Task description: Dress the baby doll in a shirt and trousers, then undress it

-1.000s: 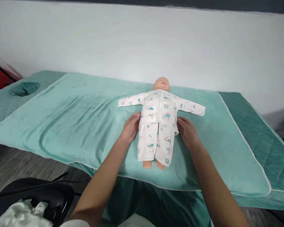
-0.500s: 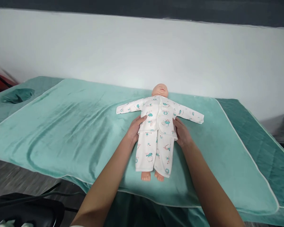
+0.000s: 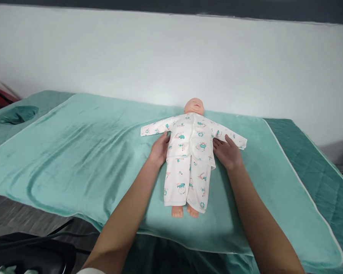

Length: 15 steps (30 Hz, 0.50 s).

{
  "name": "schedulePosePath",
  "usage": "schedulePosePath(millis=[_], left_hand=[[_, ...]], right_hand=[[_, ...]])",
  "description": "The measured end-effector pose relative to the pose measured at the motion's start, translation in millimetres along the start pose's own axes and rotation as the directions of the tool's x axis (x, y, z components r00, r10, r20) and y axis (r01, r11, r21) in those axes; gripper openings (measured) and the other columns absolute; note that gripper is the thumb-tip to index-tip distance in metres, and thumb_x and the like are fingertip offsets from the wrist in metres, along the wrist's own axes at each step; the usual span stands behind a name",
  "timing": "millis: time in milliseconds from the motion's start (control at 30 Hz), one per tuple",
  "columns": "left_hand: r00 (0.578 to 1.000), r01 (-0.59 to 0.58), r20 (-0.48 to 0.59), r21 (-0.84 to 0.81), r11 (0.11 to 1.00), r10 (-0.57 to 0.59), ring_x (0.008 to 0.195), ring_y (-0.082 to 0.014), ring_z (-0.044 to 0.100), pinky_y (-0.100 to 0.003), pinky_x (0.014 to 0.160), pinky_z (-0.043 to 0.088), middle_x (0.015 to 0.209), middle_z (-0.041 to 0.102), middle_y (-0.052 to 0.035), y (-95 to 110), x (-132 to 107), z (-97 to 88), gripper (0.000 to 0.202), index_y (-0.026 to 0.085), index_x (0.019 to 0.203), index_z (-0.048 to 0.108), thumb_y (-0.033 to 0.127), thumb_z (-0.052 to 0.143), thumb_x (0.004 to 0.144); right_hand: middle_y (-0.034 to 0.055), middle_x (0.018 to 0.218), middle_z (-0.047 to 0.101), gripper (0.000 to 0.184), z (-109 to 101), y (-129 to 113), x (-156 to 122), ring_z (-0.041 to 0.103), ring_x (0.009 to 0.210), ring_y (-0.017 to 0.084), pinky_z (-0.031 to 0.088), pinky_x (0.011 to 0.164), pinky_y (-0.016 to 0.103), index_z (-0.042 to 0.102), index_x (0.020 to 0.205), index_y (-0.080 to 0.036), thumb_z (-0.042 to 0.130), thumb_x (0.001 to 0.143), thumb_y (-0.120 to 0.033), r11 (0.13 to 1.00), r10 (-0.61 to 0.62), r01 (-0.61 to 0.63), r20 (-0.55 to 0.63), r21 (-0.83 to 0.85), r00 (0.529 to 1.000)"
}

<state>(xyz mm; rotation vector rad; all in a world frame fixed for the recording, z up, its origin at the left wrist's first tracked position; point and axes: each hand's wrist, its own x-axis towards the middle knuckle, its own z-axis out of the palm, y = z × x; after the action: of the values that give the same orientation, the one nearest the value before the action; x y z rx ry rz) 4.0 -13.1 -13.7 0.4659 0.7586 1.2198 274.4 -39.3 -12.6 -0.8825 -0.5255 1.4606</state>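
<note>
A baby doll (image 3: 193,105) lies on its back, its head toward the wall and its bare feet toward me. It wears a white printed long-sleeved top (image 3: 192,133) and matching trousers (image 3: 177,182); both sleeves stretch out sideways. My left hand (image 3: 160,149) is open beside the top, below one sleeve, with its fingertips at the doll's flank and partly hidden. Across from it, my right hand (image 3: 228,153) lies open along the other flank, thumb spread upward by the sleeve and fingertips at the cloth's edge.
A light green sheet (image 3: 74,152) covers the bed, creased on the left. The bed has a darker quilted cover (image 3: 317,171) and a face hole (image 3: 18,115) at far left. Behind rises a white wall (image 3: 131,57). A black chair-like object (image 3: 31,251) stands at lower left.
Both hands have let go of the doll's sides and opened, the thumbs coming off the top. My right hand has shifted outward and slightly up. The doll lies in the same pose.
</note>
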Motion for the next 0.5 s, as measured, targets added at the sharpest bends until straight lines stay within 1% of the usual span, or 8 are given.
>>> schedulePosePath(millis=[67, 133, 200, 267, 333, 400, 467, 500], left_hand=[[0.999, -0.041, -0.005, -0.087, 0.995, 0.04, 0.121, -0.0254, 0.066, -0.037, 0.105, 0.055, 0.125, 0.069, -0.0145, 10, 12, -6.8, 0.037, 0.015, 0.117, 0.064, 0.042, 0.063, 0.092], [0.996, -0.079, -0.045, -0.151, 0.985, 0.073, 0.127, -0.0245, 0.063, -0.034, 0.107, 0.054, 0.132, 0.064, -0.0185, 20, 21, -14.0, 0.043, 0.012, 0.124, 0.058, 0.045, 0.054, 0.096], [0.994, -0.088, -0.079, -0.19, 0.978, 0.074, 0.13, -0.0254, 0.06, -0.035, 0.108, 0.053, 0.136, 0.061, -0.0221, 28, 27, -20.2, 0.05, 0.01, 0.131, 0.052, 0.048, 0.05, 0.098], [0.992, -0.101, -0.1, -0.219, 0.971, 0.08, 0.132, -0.0263, 0.059, -0.037, 0.108, 0.053, 0.137, 0.059, -0.0236, 33, 28, -25.4, 0.053, 0.01, 0.134, 0.049, 0.049, 0.051, 0.097], [0.987, -0.131, -0.121, -0.239, 0.962, 0.104, 0.132, -0.0262, 0.059, -0.039, 0.108, 0.053, 0.136, 0.059, -0.0229, 36, 26, -30.3, 0.05, 0.012, 0.133, 0.05, 0.046, 0.054, 0.096], [0.98, -0.172, -0.143, -0.254, 0.952, 0.138, 0.131, -0.0257, 0.06, -0.04, 0.108, 0.053, 0.135, 0.06, -0.0209, 38, 23, -35.3, 0.043, 0.013, 0.128, 0.052, 0.042, 0.054, 0.096], [0.967, -0.226, -0.173, -0.247, 0.942, 0.187, 0.129, -0.0241, 0.06, -0.04, 0.109, 0.053, 0.135, 0.06, -0.0186, 39, 18, -39.7, 0.034, 0.015, 0.122, 0.055, 0.038, 0.053, 0.096], [0.955, -0.262, -0.204, -0.23, 0.937, 0.217, 0.128, -0.0225, 0.061, -0.038, 0.109, 0.053, 0.135, 0.06, -0.0172, 39, 16, -41.3, 0.029, 0.016, 0.119, 0.056, 0.034, 0.052, 0.096]], right_hand=[[0.0129, 0.123, 0.067, 0.026, -10, -9, 5, 0.061, 0.126, 0.024, 0.053, 0.109, 0.043, 0.063, 0.103, -0.02, 0.059, 0.09, -0.042, 0.999, -0.034, 0.034, -0.01, 0.028, 0.999], [0.0127, 0.128, 0.066, 0.024, -20, -16, 8, 0.06, 0.127, 0.022, 0.051, 0.11, 0.043, 0.063, 0.104, -0.02, 0.054, 0.093, -0.039, 0.996, -0.065, 0.067, -0.034, 0.056, 0.997], [0.0117, 0.13, 0.066, 0.023, -28, -22, 8, 0.06, 0.127, 0.021, 0.05, 0.11, 0.044, 0.064, 0.106, -0.02, 0.05, 0.095, -0.036, 0.993, -0.086, 0.09, -0.048, 0.073, 0.995], [0.0115, 0.13, 0.066, 0.024, -35, -29, 8, 0.059, 0.128, 0.02, 0.05, 0.11, 0.042, 0.064, 0.107, -0.019, 0.047, 0.096, -0.033, 0.99, -0.105, 0.109, -0.05, 0.091, 0.993], [0.0115, 0.129, 0.066, 0.024, -44, -36, 6, 0.059, 0.128, 0.019, 0.049, 0.11, 0.04, 0.064, 0.107, -0.019, 0.046, 0.097, -0.03, 0.984, -0.127, 0.133, -0.064, 0.114, 0.99], [0.0121, 0.128, 0.066, 0.024, -56, -44, 4, 0.059, 0.127, 0.019, 0.05, 0.109, 0.039, 0.064, 0.106, -0.018, 0.045, 0.096, -0.029, 0.979, -0.143, 0.157, -0.106, 0.131, 0.984], [0.0132, 0.126, 0.065, 0.022, -68, -51, 0, 0.061, 0.125, 0.019, 0.052, 0.107, 0.039, 0.064, 0.102, -0.018, 0.045, 0.094, -0.027, 0.976, -0.156, 0.18, -0.181, 0.124, 0.971], [0.0138, 0.124, 0.065, 0.02, -74, -54, -2, 0.062, 0.123, 0.019, 0.052, 0.107, 0.04, 0.063, 0.099, -0.018, 0.046, 0.093, -0.026, 0.976, -0.17, 0.196, -0.231, 0.095, 0.958]])
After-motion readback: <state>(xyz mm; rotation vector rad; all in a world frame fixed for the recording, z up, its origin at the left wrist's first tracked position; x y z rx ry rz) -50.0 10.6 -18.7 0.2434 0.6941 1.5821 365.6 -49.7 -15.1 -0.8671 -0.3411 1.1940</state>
